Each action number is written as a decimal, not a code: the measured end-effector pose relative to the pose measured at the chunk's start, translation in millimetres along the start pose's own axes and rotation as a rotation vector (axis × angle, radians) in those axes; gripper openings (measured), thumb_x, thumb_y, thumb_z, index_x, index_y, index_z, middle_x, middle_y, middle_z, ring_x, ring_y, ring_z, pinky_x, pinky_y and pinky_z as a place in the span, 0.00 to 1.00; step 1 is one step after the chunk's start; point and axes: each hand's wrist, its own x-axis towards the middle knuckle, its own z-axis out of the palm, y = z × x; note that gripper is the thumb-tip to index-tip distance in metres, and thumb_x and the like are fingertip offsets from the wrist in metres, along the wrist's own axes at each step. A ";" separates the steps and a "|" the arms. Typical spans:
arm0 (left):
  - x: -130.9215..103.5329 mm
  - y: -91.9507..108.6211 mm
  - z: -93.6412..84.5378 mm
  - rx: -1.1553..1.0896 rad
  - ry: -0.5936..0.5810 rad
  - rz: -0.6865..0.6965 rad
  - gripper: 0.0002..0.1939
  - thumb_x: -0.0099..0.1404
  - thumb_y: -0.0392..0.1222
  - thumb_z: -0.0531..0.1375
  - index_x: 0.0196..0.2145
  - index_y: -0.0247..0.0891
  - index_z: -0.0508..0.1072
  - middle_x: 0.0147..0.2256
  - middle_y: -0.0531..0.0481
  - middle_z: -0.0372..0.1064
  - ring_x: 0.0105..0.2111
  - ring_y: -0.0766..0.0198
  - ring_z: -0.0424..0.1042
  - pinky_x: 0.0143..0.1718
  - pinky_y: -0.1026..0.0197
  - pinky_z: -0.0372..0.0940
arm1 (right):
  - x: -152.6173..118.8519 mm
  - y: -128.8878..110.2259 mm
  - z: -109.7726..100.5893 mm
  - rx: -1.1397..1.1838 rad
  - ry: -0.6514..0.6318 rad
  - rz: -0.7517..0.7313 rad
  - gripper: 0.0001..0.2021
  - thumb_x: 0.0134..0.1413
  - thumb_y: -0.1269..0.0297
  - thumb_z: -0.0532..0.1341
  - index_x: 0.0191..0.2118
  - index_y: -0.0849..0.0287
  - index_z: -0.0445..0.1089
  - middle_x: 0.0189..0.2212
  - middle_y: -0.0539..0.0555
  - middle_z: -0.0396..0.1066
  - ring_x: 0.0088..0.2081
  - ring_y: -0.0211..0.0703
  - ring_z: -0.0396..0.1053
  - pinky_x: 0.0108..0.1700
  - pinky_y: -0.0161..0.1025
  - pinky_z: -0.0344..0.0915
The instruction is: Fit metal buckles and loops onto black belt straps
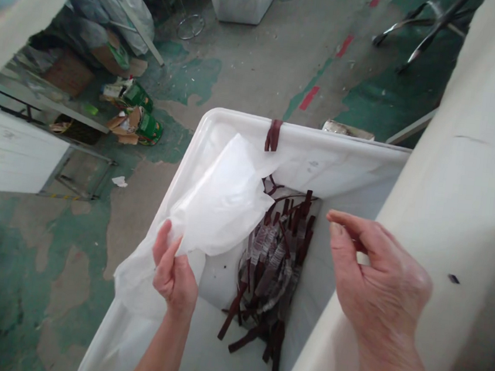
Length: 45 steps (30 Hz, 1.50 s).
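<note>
My left hand pinches the lower edge of a thin white sheet, limp and slightly see-through like plastic film or a bag. The sheet spreads over the left side of a large white plastic bin, and part of it hangs over the rim. To the right, above the bin's edge, my right hand has thumb and forefinger pressed together, with nothing visible between them. Inside the bin lies a heap of dark brown strips, some bundled in clear wrap. A brown band is looped over the far rim.
A white work surface runs along the right, with a small dark scrap on it. Green cans and cardboard stand on the worn floor at left, under a frame table. A wheeled chair base is at far right.
</note>
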 end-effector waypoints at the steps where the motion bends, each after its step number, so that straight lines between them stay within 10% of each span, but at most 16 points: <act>1: 2.0 5.4 -1.3 0.017 -0.005 0.043 0.11 0.66 0.39 0.60 0.44 0.45 0.79 0.60 0.50 0.68 0.62 0.54 0.64 0.65 0.41 0.56 | 0.2 -0.2 -0.2 -0.002 0.003 -0.002 0.08 0.63 0.63 0.60 0.41 0.57 0.76 0.34 0.50 0.78 0.29 0.37 0.72 0.34 0.34 0.65; 14: 12.4 101.8 31.1 -0.301 0.014 0.157 0.04 0.65 0.46 0.63 0.33 0.52 0.78 0.52 0.61 0.76 0.56 0.59 0.71 0.62 0.46 0.62 | 0.6 3.4 -1.2 0.059 -0.098 -0.073 0.18 0.64 0.50 0.56 0.51 0.56 0.71 0.42 0.56 0.77 0.31 0.42 0.75 0.33 0.38 0.71; 21: 102.1 136.9 42.5 -0.763 0.103 -0.736 0.19 0.74 0.49 0.48 0.49 0.43 0.76 0.47 0.49 0.78 0.52 0.58 0.74 0.55 0.51 0.69 | 1.4 1.1 -5.7 0.218 -0.110 0.132 0.35 0.63 0.46 0.55 0.70 0.54 0.49 0.57 0.62 0.69 0.42 0.50 0.77 0.41 0.46 0.75; 27: 146.2 128.3 2.4 -0.853 0.248 -1.070 0.22 0.76 0.35 0.42 0.39 0.38 0.76 0.31 0.50 0.80 0.34 0.67 0.79 0.38 0.62 0.76 | -1.1 2.1 -5.6 0.193 -0.167 0.096 0.31 0.65 0.47 0.53 0.68 0.54 0.52 0.56 0.60 0.72 0.47 0.50 0.77 0.47 0.47 0.75; 36: 81.5 144.5 -9.7 -0.923 0.175 -1.584 0.23 0.71 0.27 0.46 0.30 0.37 0.78 0.25 0.52 0.76 0.24 0.72 0.76 0.25 0.75 0.71 | -2.1 -7.7 -9.2 0.493 -0.344 0.057 0.38 0.60 0.43 0.58 0.69 0.57 0.51 0.62 0.65 0.65 0.61 0.58 0.65 0.60 0.58 0.63; 45: -3.2 102.8 -25.3 -0.998 -0.338 -1.899 0.16 0.65 0.27 0.58 0.30 0.43 0.81 0.27 0.55 0.80 0.29 0.73 0.78 0.30 0.74 0.70 | -2.3 -17.1 -7.2 1.251 -0.428 0.349 0.39 0.49 0.40 0.67 0.62 0.59 0.63 0.56 0.63 0.70 0.55 0.57 0.69 0.55 0.49 0.66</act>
